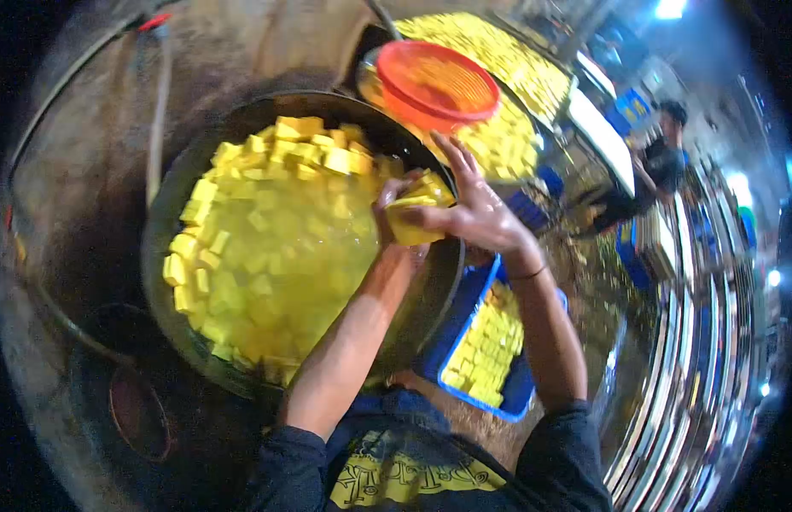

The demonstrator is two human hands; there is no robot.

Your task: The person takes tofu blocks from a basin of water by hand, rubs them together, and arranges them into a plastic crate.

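A big dark wok (pixel 170 196) holds yellow liquid and many yellow tofu cubes (pixel 268 230). Over its right rim both hands meet around a stack of yellow tofu blocks (pixel 413 213). My left hand (pixel 394 198) grips the stack from the wok side. My right hand (pixel 477 209) presses on it from the right, fingers spread upward.
An orange plastic basket (pixel 439 84) sits past the wok over a tray of yellow cubes (pixel 507 136). A blue crate (pixel 490 350) of yellow cubes stands below my right arm. Another person (pixel 660 162) is at the far right beside metal racks (pixel 695 341).
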